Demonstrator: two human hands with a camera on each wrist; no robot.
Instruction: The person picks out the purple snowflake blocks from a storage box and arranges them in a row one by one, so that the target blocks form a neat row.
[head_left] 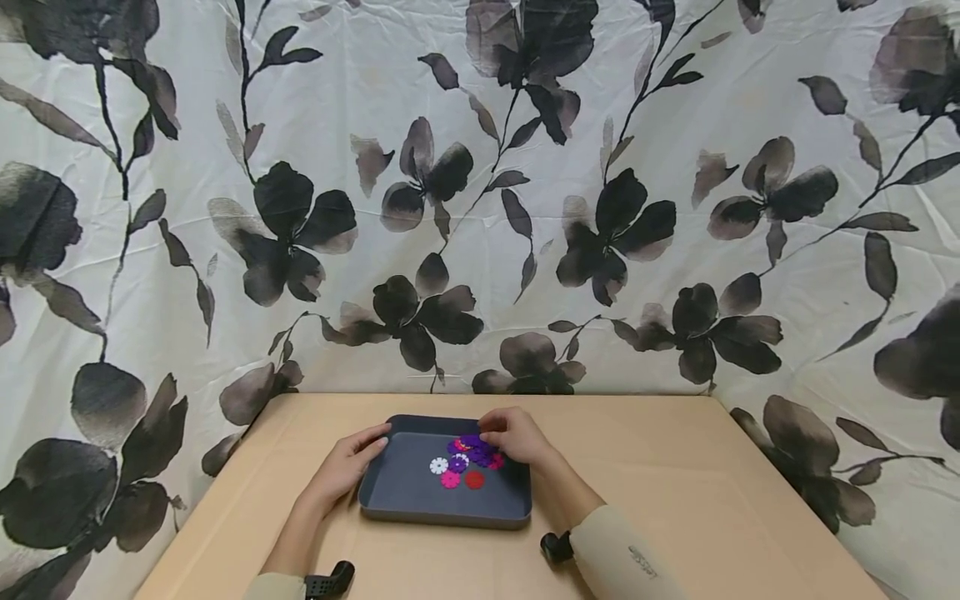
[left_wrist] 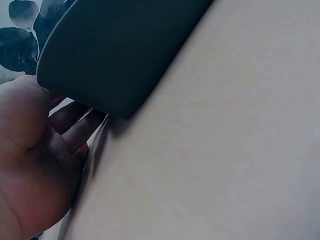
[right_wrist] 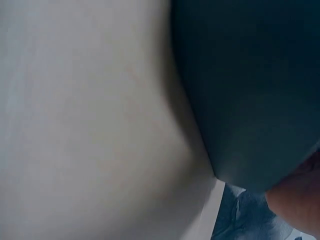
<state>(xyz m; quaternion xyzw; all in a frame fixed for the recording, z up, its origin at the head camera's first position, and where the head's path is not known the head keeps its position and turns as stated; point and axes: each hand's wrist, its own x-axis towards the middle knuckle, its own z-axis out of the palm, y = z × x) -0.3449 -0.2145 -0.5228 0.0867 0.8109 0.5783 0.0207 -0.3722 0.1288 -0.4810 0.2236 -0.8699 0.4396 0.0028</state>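
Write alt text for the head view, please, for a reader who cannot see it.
A person's left hand holds the left side of a dark gray tray, while the right hand is at its back right corner, beside small purple, pink, red and white pieces inside. Behind the tan table hangs a white cloth with a dark floral print.

L hand gripping, R hand prob. likewise
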